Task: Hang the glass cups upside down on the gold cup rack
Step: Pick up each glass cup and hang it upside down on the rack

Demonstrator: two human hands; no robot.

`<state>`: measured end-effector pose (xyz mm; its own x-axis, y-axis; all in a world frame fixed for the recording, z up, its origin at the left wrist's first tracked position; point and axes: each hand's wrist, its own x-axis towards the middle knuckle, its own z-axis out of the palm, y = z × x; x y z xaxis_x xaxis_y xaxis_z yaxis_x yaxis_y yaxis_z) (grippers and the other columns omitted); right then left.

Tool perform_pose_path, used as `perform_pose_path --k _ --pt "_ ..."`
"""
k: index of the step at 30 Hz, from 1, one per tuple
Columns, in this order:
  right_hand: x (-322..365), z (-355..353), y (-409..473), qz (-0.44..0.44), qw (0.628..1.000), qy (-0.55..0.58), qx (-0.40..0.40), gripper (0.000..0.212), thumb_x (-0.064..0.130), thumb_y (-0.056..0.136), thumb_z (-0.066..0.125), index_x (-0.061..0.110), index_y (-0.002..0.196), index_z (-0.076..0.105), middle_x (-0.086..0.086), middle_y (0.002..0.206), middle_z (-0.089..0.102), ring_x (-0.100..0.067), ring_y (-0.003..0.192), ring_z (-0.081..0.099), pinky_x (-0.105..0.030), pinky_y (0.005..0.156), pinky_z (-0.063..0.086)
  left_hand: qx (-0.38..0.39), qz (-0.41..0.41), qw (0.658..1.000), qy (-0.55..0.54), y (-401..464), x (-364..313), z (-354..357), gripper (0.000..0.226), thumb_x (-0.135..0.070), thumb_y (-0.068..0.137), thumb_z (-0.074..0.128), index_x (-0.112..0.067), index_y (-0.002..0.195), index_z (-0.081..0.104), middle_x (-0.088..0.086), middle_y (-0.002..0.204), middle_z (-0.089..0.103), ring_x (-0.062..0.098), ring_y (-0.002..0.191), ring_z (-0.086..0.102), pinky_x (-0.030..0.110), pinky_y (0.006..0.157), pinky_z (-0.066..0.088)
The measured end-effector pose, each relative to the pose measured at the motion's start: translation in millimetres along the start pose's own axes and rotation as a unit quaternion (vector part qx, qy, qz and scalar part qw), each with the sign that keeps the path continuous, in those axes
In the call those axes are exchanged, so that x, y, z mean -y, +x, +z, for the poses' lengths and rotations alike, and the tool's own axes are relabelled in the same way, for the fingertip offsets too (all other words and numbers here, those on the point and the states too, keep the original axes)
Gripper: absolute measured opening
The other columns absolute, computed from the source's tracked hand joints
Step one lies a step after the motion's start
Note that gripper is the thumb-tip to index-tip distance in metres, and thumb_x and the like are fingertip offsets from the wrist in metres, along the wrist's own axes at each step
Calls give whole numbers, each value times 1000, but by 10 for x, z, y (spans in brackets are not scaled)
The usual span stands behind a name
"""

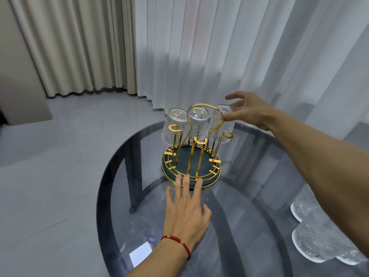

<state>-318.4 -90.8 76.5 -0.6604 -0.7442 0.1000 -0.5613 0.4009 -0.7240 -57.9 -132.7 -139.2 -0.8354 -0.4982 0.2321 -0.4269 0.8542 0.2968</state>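
glass cups hang upside down on the gold cup rack [191, 156], which stands on a smoked glass table [249, 196]: a left cup [173, 124], a middle cup [197, 122], and a right cup [222, 124] that the right hand [247, 112] pinches between thumb and fingers, other fingers spread. the left hand [187, 208] lies open and flat, fingertips touching the rack's near rim, gripping nothing. if the right cup is let go before it sits fully over its prong it could tip against the middle cup or fall onto the table; a push could also slide the rack. more ribbed cups [319, 236] wait by the near right table edge, under the right forearm, so a careless sweep back could knock them off. the rack's front prongs stand bare, with open room near the left hand.
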Motion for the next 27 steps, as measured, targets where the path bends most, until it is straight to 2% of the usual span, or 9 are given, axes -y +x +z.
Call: perform_pose_path --k 4,8,11,16,18,20,23,25,27 --pt "-48 67 -8 1 999 13 38 85 21 63 99 29 136 55 -2 126 66 -21 111 68 -31 86 57 -2 0 1000 -2 0 -2 2 68 -49 94 32 -29 156 11 10 166 9 31 152 -7 58 120 12" --pt "-79 182 -12 9 998 28 64 83 7 65 96 29 134 56 -1 130 64 -27 117 66 -44 100 57 -3 1 1000 -1 2 -5 -2 68 -49 95 34 -29 156 13 11 166 11 32 152 -5 59 119 13" --pt "-117 219 -23 10 997 44 67 83 6 68 94 26 138 54 0 137 61 -27 122 63 -48 106 53 -2 0 1000 -5 1 -12 -17 68 -49 95 36 -28 156 15 12 165 13 33 152 -3 59 119 13" --pt "-180 224 -54 31 994 71 80 96 10 69 92 25 152 45 0 156 50 -28 139 51 -51 117 41 -5 -1 1000 -3 1 -11 -20 68 -48 94 36 -28 155 15 12 165 13 33 152 -2 59 119 14" --pt "-207 207 -110 44 993 88 71 97 12 72 91 25 154 41 -3 159 46 -28 140 49 -51 119 38 -4 -2 1000 -3 2 -7 -14 68 -48 94 35 -28 156 14 12 165 12 32 152 -3 58 119 14" --pt "-258 203 -241 42 993 106 39 88 13 78 88 22 153 43 -7 156 50 -25 134 54 -49 118 40 -2 -3 1000 -4 8 -8 -8 69 -48 93 34 -28 156 14 12 166 12 32 152 -3 58 120 14" --pt "-315 234 -563 40 992 97 -76 56 14 91 76 19 144 56 -9 138 64 -25 125 62 -47 111 49 5 -5 1000 2 14 -24 -34 69 -48 94 35 -27 156 13 12 166 10 32 152 -4 58 120 14" --pt "-318 278 -855 32 984 70 -158 38 12 94 68 19 131 65 -4 123 71 -21 114 68 -42 102 55 6 -13 1000 -1 5 -53 -88 70 -46 92 40 -26 155 15 13 165 13 33 152 0 57 119 18" --pt "-299 370 -1215 8 973 16 -230 27 11 91 63 22 114 73 4 105 76 -11 98 72 -33 91 59 -5 -21 1000 -14 -1 -106 -162 72 -42 89 47 -27 153 20 13 161 18 33 150 7 56 116 24"
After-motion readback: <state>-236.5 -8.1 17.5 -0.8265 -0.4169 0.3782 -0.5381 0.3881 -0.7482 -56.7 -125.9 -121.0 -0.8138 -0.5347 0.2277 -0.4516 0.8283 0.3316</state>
